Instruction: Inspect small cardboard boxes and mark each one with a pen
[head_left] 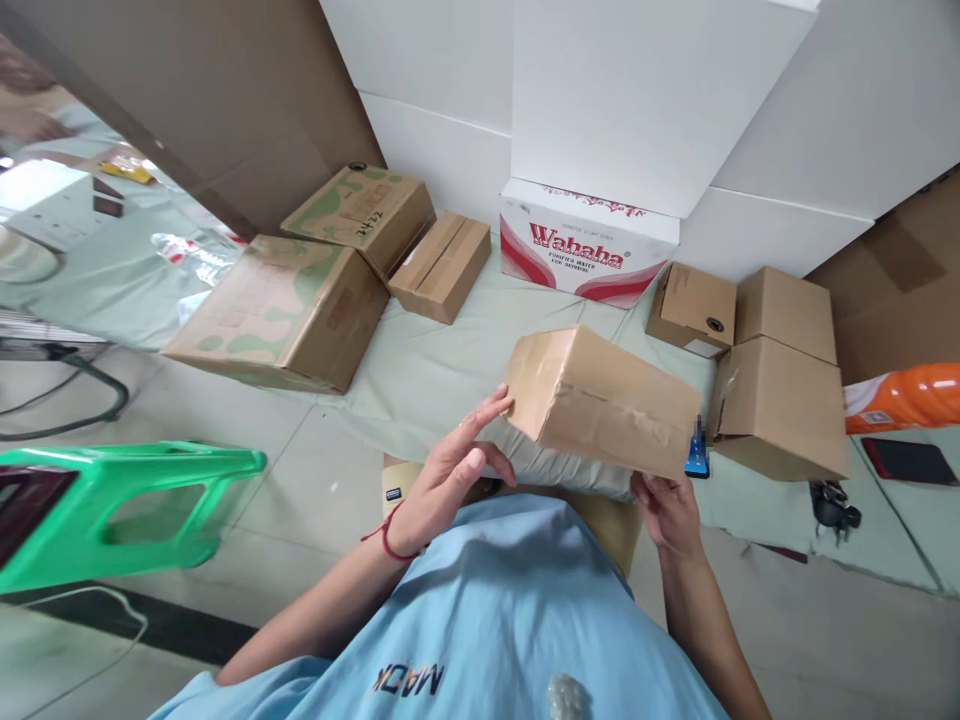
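A brown cardboard box (622, 405) is held tilted above the near edge of the cloth-covered table. My right hand (671, 512) grips its lower right corner from below; some of the fingers are hidden under the box. At the left end of the box is my left hand (448, 470), with its fingers spread. The index fingertip is at the box's left edge, seeming to touch it, while the thumb and other fingers stay apart from it. Clear tape runs along the side of the box that faces me.
Behind stands a white Wahaba-lettered carton (589, 245). Cardboard boxes sit at the left (281, 310) and right (784, 400). A blue-screened phone (697, 458), keys (834, 512), a dark phone-like slab (911, 460) and an orange bottle (904, 397) lie right. A green stool (225, 465) stands left.
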